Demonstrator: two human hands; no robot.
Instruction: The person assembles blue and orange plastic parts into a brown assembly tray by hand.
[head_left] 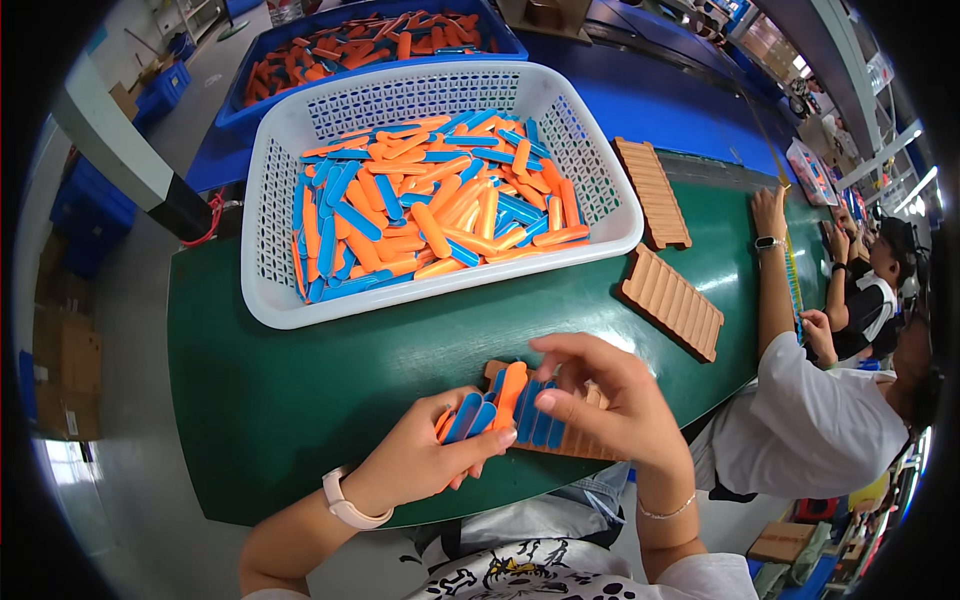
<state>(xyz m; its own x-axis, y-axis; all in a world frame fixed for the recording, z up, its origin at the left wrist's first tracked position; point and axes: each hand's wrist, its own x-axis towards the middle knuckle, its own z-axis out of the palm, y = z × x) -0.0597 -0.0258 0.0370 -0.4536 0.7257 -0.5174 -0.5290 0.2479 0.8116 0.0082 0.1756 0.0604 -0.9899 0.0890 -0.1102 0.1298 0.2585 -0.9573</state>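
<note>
My left hand is closed round a small bunch of flat, round-ended orange and blue plastic pieces. One orange piece stands up at the bunch's right side, by my left fingers. My right hand hovers just to the right, thumb and fingers apart, with nothing visible between them. Beneath it lies a brown grooved tray, partly hidden by both hands. Several blue pieces sit side by side in its grooves. Beyond my hands, a white perforated basket holds a heap of the same orange and blue pieces.
Two more brown grooved trays lie right of the basket on the green tabletop. Behind the basket is a blue bin of similar pieces. A metal post stands at left. A co-worker's arm reaches over the table at right.
</note>
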